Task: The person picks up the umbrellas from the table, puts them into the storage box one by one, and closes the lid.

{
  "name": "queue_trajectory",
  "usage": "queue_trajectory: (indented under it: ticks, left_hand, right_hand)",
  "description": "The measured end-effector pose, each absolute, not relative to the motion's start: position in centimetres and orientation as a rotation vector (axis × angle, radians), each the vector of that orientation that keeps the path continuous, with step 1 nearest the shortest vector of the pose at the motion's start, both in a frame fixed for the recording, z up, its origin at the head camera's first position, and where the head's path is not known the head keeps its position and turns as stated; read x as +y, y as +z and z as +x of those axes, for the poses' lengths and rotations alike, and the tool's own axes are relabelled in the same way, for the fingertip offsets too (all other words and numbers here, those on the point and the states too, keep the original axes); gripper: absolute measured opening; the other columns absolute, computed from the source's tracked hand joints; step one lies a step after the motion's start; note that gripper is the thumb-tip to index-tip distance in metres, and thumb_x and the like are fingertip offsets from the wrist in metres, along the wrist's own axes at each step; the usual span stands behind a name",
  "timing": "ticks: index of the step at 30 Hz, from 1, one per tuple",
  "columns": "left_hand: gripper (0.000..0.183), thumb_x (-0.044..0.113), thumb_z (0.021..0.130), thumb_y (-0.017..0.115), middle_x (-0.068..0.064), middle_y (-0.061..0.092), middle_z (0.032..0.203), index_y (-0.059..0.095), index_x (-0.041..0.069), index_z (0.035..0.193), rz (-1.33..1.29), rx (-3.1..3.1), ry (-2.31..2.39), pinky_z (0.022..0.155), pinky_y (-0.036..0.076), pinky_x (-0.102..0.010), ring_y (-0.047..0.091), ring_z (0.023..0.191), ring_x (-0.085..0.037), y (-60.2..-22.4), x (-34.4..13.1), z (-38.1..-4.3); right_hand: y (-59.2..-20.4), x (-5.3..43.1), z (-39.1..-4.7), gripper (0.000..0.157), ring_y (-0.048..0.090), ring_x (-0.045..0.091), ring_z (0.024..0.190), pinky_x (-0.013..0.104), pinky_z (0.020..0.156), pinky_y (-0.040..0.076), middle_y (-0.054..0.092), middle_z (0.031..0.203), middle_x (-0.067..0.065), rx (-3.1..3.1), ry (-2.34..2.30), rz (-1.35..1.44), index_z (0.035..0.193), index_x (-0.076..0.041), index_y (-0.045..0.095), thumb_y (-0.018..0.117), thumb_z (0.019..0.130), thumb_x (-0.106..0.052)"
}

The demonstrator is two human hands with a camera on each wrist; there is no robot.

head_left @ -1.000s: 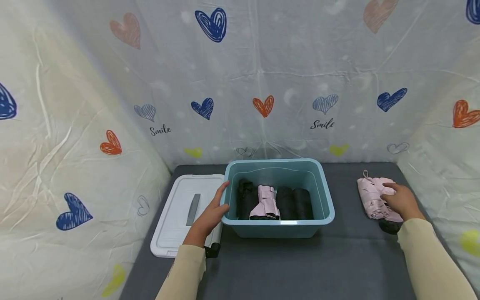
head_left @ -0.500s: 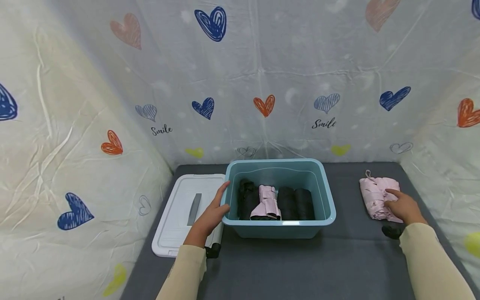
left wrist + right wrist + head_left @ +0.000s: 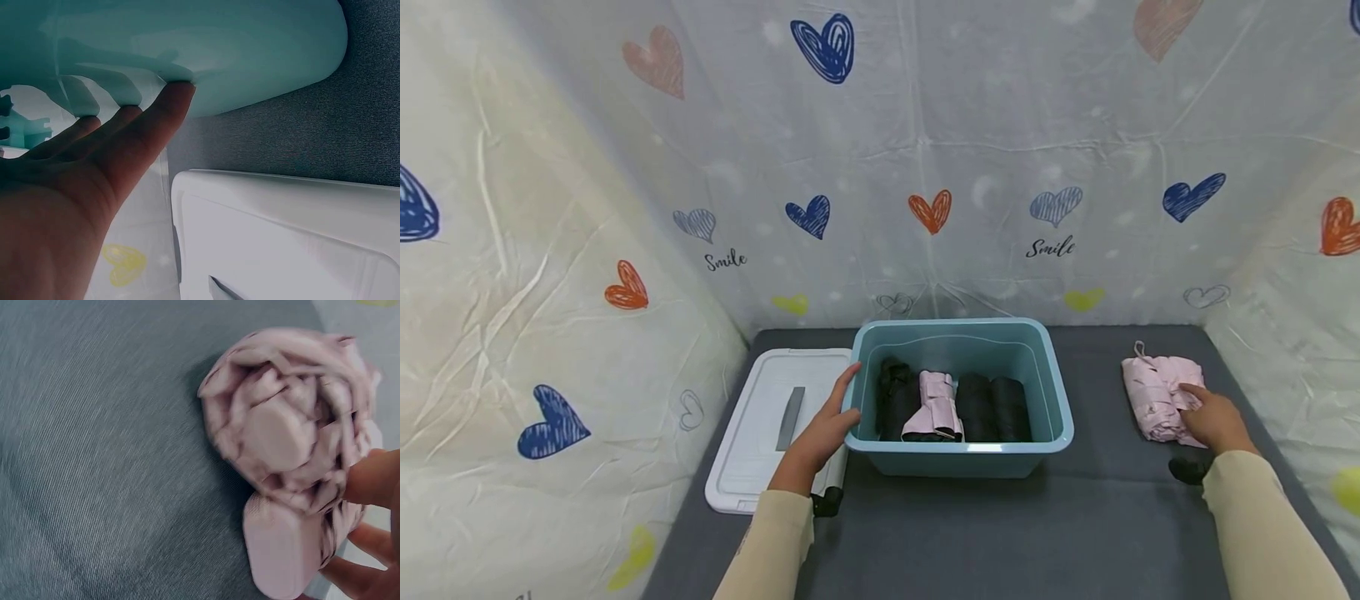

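In the head view my left hand (image 3: 818,433) rests at the left rim of a blue-green plastic bin (image 3: 957,461). Its fingers look fairly straight in the left wrist view, with tips against the bin's outer wall (image 3: 250,56). Inside the bin lie black rolls (image 3: 977,408) and a pink bundle (image 3: 937,404) with a dark end. At the far right my right hand (image 3: 1217,419) grips the side of a rolled pink bundle (image 3: 1152,398), which looks like a folded umbrella with a cord loop. Thumb and fingers touch it in the blurred right wrist view (image 3: 275,431).
A white lid (image 3: 752,425) with a grey handle (image 3: 790,419) lies left of the bin, partly behind my left arm. Everything stands on a dark grey surface (image 3: 1000,542). Pale curtains (image 3: 865,108) printed with hearts close off the back and both sides.
My right hand has slid slightly toward me and to the right along the pink bundle, showing more of it. The left hand and bin stay put; the head view has shifted a little.
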State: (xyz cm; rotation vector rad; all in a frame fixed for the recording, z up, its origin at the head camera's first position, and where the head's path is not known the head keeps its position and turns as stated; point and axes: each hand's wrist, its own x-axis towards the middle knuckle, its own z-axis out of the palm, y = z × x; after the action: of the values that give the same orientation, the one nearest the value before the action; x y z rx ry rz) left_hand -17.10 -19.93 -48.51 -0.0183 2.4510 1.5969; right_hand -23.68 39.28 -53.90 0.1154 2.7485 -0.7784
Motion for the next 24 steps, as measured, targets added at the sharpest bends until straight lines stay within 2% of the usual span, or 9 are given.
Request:
queue_trajectory:
  ticks: [9, 17, 20, 24]
  left_hand:
    - [0.081, 0.010, 0.087, 0.042, 0.000, 0.008, 0.162, 0.012, 0.052, 0.149, -0.025, 2.451, 1.596, 0.093, 0.038, -0.051, 0.028, 0.137, -0.034, -48.5, -19.9, -17.1]
    - [0.081, 0.009, 0.087, 0.042, -0.003, 0.008, 0.163, 0.011, 0.049, 0.150, -0.016, 2.438, 1.593, 0.093, 0.038, -0.050, 0.029, 0.136, -0.035, -48.3, -19.8, -17.2]
    - [0.081, 0.009, 0.088, 0.042, -0.004, 0.007, 0.163, 0.010, 0.047, 0.151, -0.030, 2.423, 1.586, 0.092, 0.038, -0.049, 0.029, 0.135, -0.035, -48.2, -19.9, -17.2]
    - [0.080, 0.007, 0.089, 0.041, -0.007, 0.005, 0.163, 0.007, 0.040, 0.154, -0.029, 2.399, 1.577, 0.092, 0.038, -0.049, 0.028, 0.135, -0.037, -47.1, -19.7, -16.8]
  right_hand:
    - [-55.3, 39.5, -23.5, 0.069, 0.033, 0.066, 0.118, 0.069, 0.095, 0.033, 0.034, 0.131, 0.050, 2.853, -0.705, 0.060, 0.141, 0.009, 0.032, 0.058, 0.087, -0.025]
    - [-55.6, 38.8, -23.0, 0.061, 0.035, 0.064, 0.118, 0.068, 0.096, 0.034, 0.036, 0.131, 0.048, 2.898, -0.780, 0.200, 0.138, 0.009, 0.037, 0.054, 0.087, -0.020]
    - [-55.4, 38.8, -23.1, 0.062, 0.032, 0.064, 0.122, 0.068, 0.098, 0.032, 0.032, 0.136, 0.047, 2.851, -0.850, 0.246, 0.139, 0.008, 0.035, 0.053, 0.088, -0.020]
    - [-54.8, 39.1, -23.0, 0.069, 0.020, 0.063, 0.130, 0.070, 0.100, 0.027, 0.019, 0.145, 0.045, 2.697, -0.995, 0.338, 0.148, 0.004, 0.024, 0.051, 0.088, -0.019]
